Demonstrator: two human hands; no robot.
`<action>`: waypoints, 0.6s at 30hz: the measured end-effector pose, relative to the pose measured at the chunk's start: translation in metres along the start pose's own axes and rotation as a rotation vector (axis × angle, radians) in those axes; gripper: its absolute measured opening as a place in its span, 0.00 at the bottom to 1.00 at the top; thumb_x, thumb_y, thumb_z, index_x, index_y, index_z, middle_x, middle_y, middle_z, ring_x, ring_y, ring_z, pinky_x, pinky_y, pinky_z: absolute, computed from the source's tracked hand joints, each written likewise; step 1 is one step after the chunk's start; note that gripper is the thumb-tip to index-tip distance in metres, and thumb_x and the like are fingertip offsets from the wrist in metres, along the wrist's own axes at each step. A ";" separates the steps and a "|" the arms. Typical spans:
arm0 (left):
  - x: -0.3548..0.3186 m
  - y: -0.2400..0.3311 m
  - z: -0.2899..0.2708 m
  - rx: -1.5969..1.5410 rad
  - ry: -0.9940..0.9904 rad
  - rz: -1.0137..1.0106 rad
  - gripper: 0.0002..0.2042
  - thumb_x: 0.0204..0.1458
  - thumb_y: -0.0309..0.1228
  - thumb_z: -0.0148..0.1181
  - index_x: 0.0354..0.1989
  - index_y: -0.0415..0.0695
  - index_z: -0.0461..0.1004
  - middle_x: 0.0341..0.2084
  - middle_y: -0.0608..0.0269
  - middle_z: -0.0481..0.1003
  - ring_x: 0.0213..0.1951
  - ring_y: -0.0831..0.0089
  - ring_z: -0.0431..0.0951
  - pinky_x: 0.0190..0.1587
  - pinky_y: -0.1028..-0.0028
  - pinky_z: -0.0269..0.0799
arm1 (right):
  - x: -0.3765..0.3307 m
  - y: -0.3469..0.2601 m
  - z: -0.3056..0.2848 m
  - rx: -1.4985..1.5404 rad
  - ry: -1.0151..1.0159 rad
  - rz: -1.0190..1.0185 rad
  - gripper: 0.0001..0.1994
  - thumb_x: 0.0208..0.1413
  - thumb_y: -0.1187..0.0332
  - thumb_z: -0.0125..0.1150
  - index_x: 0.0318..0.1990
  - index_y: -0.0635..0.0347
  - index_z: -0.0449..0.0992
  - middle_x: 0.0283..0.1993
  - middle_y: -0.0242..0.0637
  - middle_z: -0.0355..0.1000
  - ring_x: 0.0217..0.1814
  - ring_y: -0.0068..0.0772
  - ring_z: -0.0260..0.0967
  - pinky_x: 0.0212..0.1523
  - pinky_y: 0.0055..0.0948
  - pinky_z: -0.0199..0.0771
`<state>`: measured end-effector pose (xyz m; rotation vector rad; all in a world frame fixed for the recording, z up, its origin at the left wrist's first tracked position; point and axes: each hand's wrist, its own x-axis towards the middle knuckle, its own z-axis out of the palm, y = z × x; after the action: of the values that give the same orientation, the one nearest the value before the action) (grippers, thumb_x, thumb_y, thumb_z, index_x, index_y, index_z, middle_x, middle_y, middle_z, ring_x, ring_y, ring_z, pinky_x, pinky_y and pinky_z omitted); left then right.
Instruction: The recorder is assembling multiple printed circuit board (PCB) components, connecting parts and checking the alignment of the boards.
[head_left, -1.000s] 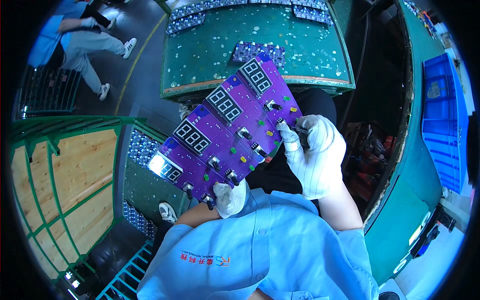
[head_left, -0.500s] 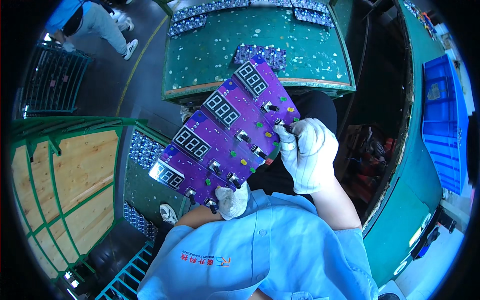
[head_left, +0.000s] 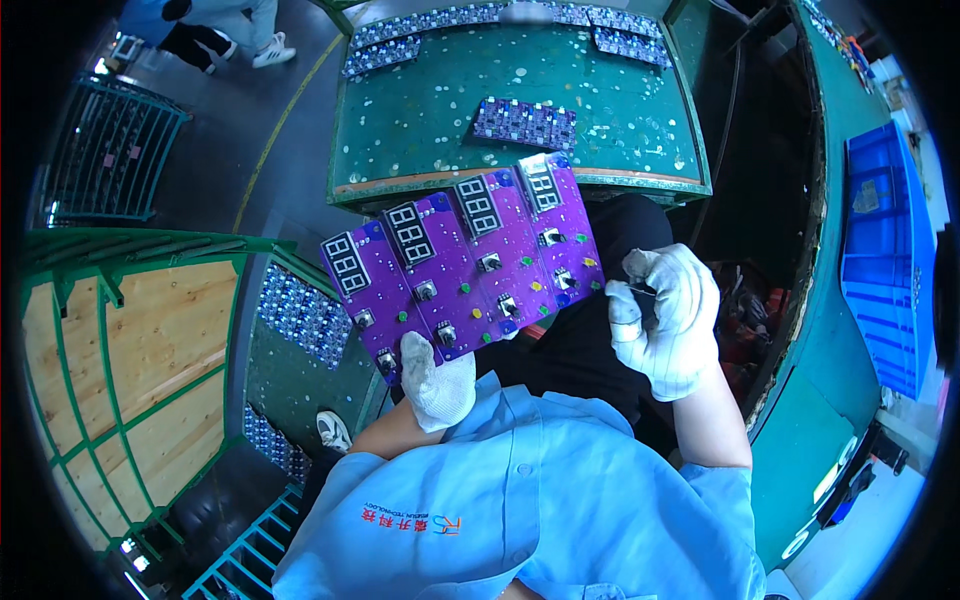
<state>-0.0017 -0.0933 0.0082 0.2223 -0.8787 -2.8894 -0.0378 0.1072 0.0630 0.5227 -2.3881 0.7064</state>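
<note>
My left hand (head_left: 437, 385), in a white glove, grips the lower left edge of a purple circuit board panel (head_left: 450, 285), thumb on top. Several joined sections make up the panel. Each has a three-digit display, small knob-like parts with shafts, and green and yellow LEDs. Just off the panel's right edge is my gloved right hand (head_left: 672, 325), its thumb and forefinger closed in a pinch. A thin, small piece seems to show at the fingertips, too small to name.
Ahead stands a green worktable (head_left: 420, 130) with another board panel (head_left: 524, 123) on it and rows of boards along its far edge. More boards (head_left: 305, 310) lie at the left beside a green-framed wooden rack (head_left: 160, 330). A blue bin (head_left: 885, 260) is at the right. Another person (head_left: 235, 20) stands far left.
The panel has turned clockwise in my left hand, its display row now flatter. My right hand has drawn away from the knobs to the right, off the panel. The other person has shifted.
</note>
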 end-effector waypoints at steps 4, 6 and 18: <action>-0.001 -0.005 -0.025 0.268 -0.190 -0.278 0.10 0.49 0.31 0.46 0.35 0.37 0.69 0.31 0.58 0.70 0.30 0.67 0.72 0.30 0.69 0.68 | 0.010 -0.011 0.009 0.009 -0.034 0.061 0.17 0.37 0.60 0.67 0.24 0.55 0.62 0.20 0.28 0.65 0.18 0.30 0.61 0.18 0.27 0.58; -0.004 0.006 -0.039 0.434 -0.266 -0.342 0.10 0.50 0.31 0.46 0.33 0.38 0.69 0.28 0.60 0.70 0.28 0.67 0.71 0.28 0.69 0.67 | 0.022 -0.029 0.017 0.062 -0.060 0.113 0.17 0.37 0.63 0.68 0.21 0.58 0.62 0.17 0.34 0.63 0.17 0.35 0.61 0.17 0.29 0.60; -0.021 -0.014 -0.070 0.057 0.101 -0.373 0.12 0.48 0.29 0.57 0.40 0.37 0.69 0.28 0.63 0.72 0.37 0.74 0.72 0.47 0.80 0.68 | 0.024 -0.060 -0.008 0.139 -0.221 0.443 0.11 0.49 0.64 0.59 0.21 0.61 0.71 0.17 0.41 0.67 0.16 0.34 0.62 0.22 0.28 0.62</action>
<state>0.0305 -0.1169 -0.0552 0.5913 -0.9951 -3.1528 -0.0222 0.0599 0.1054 0.1253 -2.7100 1.0579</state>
